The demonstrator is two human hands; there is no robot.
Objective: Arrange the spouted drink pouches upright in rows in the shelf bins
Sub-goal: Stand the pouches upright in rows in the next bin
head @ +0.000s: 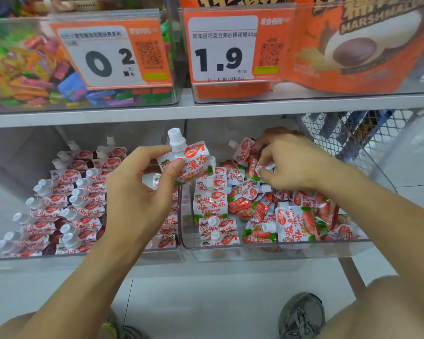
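My left hand (142, 189) holds one red-and-white spouted pouch (186, 160) upright above the divider between two clear bins. The left bin (83, 256) holds pouches (66, 204) standing in neat rows, white caps up. In the right bin (279, 250) a short upright row of pouches (211, 206) stands along its left wall, and a loose heap of pouches (301, 216) lies jumbled beside it. My right hand (291, 162) reaches into the back of that heap, fingers pinching the white cap of a pouch (264, 167).
The shelf above (181, 108) carries a clear bin of colourful candies (30, 69) and a bin of orange marshmallow bags (353, 45), both with price tags. A wire mesh basket (353, 133) stands at the right. My knees and shoes are below on the tiled floor.
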